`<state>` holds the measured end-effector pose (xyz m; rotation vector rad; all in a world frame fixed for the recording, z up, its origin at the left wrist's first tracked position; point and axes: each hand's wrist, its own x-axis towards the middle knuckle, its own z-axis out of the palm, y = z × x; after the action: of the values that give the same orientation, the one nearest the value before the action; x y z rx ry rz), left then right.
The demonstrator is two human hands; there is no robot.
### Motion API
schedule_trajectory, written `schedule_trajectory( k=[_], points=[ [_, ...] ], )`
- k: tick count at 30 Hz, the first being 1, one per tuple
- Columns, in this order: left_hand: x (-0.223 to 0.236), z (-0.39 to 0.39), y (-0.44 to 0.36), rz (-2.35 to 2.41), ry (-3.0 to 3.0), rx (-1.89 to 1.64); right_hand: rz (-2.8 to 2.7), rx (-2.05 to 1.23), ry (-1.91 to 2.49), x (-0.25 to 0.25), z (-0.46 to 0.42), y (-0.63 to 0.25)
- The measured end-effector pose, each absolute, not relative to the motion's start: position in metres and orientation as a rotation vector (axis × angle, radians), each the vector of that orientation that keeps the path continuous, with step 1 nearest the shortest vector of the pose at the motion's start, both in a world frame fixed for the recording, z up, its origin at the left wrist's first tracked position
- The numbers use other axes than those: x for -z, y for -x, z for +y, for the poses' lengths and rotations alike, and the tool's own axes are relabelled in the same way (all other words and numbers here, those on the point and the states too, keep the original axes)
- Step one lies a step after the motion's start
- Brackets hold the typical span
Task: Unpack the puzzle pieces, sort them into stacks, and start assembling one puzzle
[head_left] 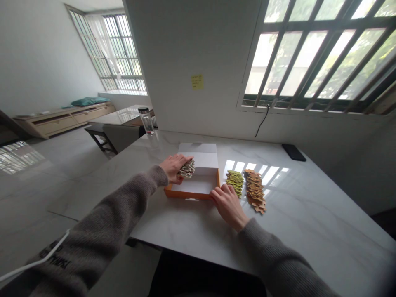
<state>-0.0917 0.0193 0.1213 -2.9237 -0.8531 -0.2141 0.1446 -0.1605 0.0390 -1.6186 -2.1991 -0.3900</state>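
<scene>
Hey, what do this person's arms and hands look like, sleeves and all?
Both arms wear long knit sleeves. The left sleeve is a fuzzy brownish grey with dark lettering, and a white cable crosses it. The right sleeve looks greyer and ribbed, with no lettering visible. Left grip and right grip are bare, without gloves.

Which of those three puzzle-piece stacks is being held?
The pale stack, in the left hand over the open box; the yellow-green stack and brown stack lie on the table.
</scene>
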Motion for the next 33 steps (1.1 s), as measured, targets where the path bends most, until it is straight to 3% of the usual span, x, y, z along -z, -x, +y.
schedule_trajectory(
  k=[8, 22, 26, 33],
  points=[
    [-0.154, 0.006, 0.098, -0.811, 2.777, 0.730, -2.133, 0.608, 1.640, -0.053, -0.165, -0.148],
    [-0.155, 0.012, 0.111, -0.971, 2.721, 0.946, -1.784, 0.646, 1.788, -0.069, -0.160, -0.205],
    [-0.125, 0.019, 0.101, -0.863, 2.809, 0.840, -1.638, 0.651, 1.816, -0.073, -0.160, -0.227],
    [-0.073, 0.025, 0.021, -0.944, 2.997, 0.318, -1.549, 0.681, 1.809, -0.073, -0.162, -0.241]
  ],
)
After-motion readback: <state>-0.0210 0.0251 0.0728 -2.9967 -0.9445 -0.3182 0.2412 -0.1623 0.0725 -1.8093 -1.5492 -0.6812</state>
